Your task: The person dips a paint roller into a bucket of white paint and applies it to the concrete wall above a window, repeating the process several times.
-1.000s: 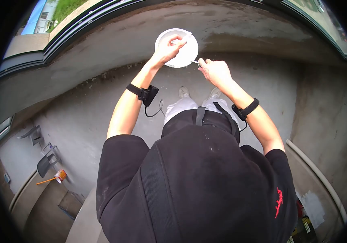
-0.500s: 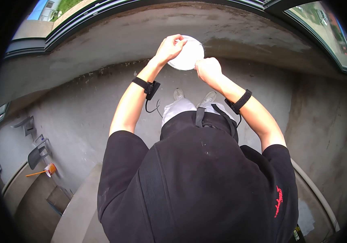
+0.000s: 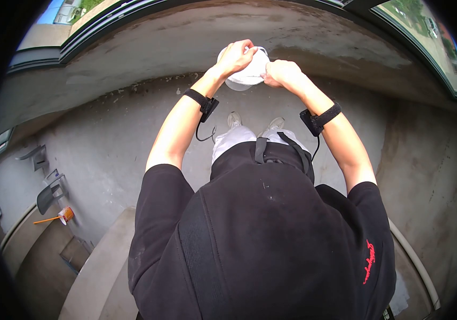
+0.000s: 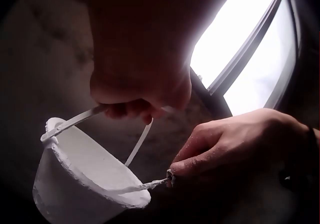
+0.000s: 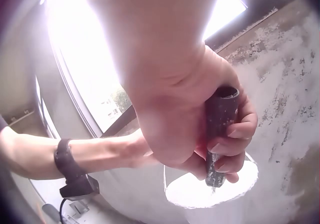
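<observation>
My left hand (image 3: 236,57) grips the bail handle (image 4: 75,120) of a white bucket (image 4: 75,189), which hangs tilted below the fingers. White material coats the bucket's rim and inside. On the bucket's right, my right hand (image 3: 284,73) has its fingers curled round the dark round handle of a putty knife (image 5: 220,126). In the left wrist view, the knife's white-coated blade (image 4: 132,188) reaches over the rim into the bucket. The blade's far end is hidden there.
A rough plastered wall (image 3: 159,53) runs below the window frame (image 3: 95,29) ahead. Behind on the left are a grey chair-like object (image 3: 49,198) and a small container (image 3: 65,215) with an orange stick. A pale pipe (image 3: 415,261) runs along the right.
The bucket has tipped, so its outer side shows below the rim. My left hand has shifted right over it. The right hand, still gripping the putty knife, has stayed near the bucket's right edge.
</observation>
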Available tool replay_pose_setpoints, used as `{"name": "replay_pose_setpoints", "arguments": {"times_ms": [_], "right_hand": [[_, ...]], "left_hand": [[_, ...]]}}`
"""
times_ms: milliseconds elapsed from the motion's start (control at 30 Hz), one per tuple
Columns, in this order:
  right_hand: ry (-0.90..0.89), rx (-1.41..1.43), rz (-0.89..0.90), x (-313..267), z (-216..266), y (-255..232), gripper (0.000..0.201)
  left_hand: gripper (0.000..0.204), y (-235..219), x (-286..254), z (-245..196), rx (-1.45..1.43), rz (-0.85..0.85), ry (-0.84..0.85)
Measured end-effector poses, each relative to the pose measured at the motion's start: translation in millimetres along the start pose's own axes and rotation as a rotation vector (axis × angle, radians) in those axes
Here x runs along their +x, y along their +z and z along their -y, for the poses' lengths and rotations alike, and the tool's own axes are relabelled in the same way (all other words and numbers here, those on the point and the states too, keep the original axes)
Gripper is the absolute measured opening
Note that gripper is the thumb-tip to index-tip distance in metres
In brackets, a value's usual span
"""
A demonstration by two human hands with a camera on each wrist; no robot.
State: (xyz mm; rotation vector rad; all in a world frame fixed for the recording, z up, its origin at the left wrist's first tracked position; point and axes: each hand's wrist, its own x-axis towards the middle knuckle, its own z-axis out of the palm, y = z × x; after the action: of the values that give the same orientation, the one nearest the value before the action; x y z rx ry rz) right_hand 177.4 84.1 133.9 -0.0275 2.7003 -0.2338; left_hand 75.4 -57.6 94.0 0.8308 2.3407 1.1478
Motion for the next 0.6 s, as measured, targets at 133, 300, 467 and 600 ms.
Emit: {"name": "replay_pose_setpoints", "arguments": {"times_ms": [133,300,467,600], "right_hand": [[0.222,0.385,0.512,15,-26,-21,0.037],[0.288,0.682,0.619,18,-66,-1,0.045],[0.234,0.339,0.422,16,-66,6,0.05],[0.144,-0.241,-0.311,7,-50,26,0.027]], "left_hand": [[0.036,6,4,7,0.027,-0.024,0.012],[0.036,9,6,12,-0.029,0.007,-0.057],[0.034,9,6,16,-0.14,0.031,-0.045],[0.031,10,10,18,-0.324,0.078,0.006]]}}
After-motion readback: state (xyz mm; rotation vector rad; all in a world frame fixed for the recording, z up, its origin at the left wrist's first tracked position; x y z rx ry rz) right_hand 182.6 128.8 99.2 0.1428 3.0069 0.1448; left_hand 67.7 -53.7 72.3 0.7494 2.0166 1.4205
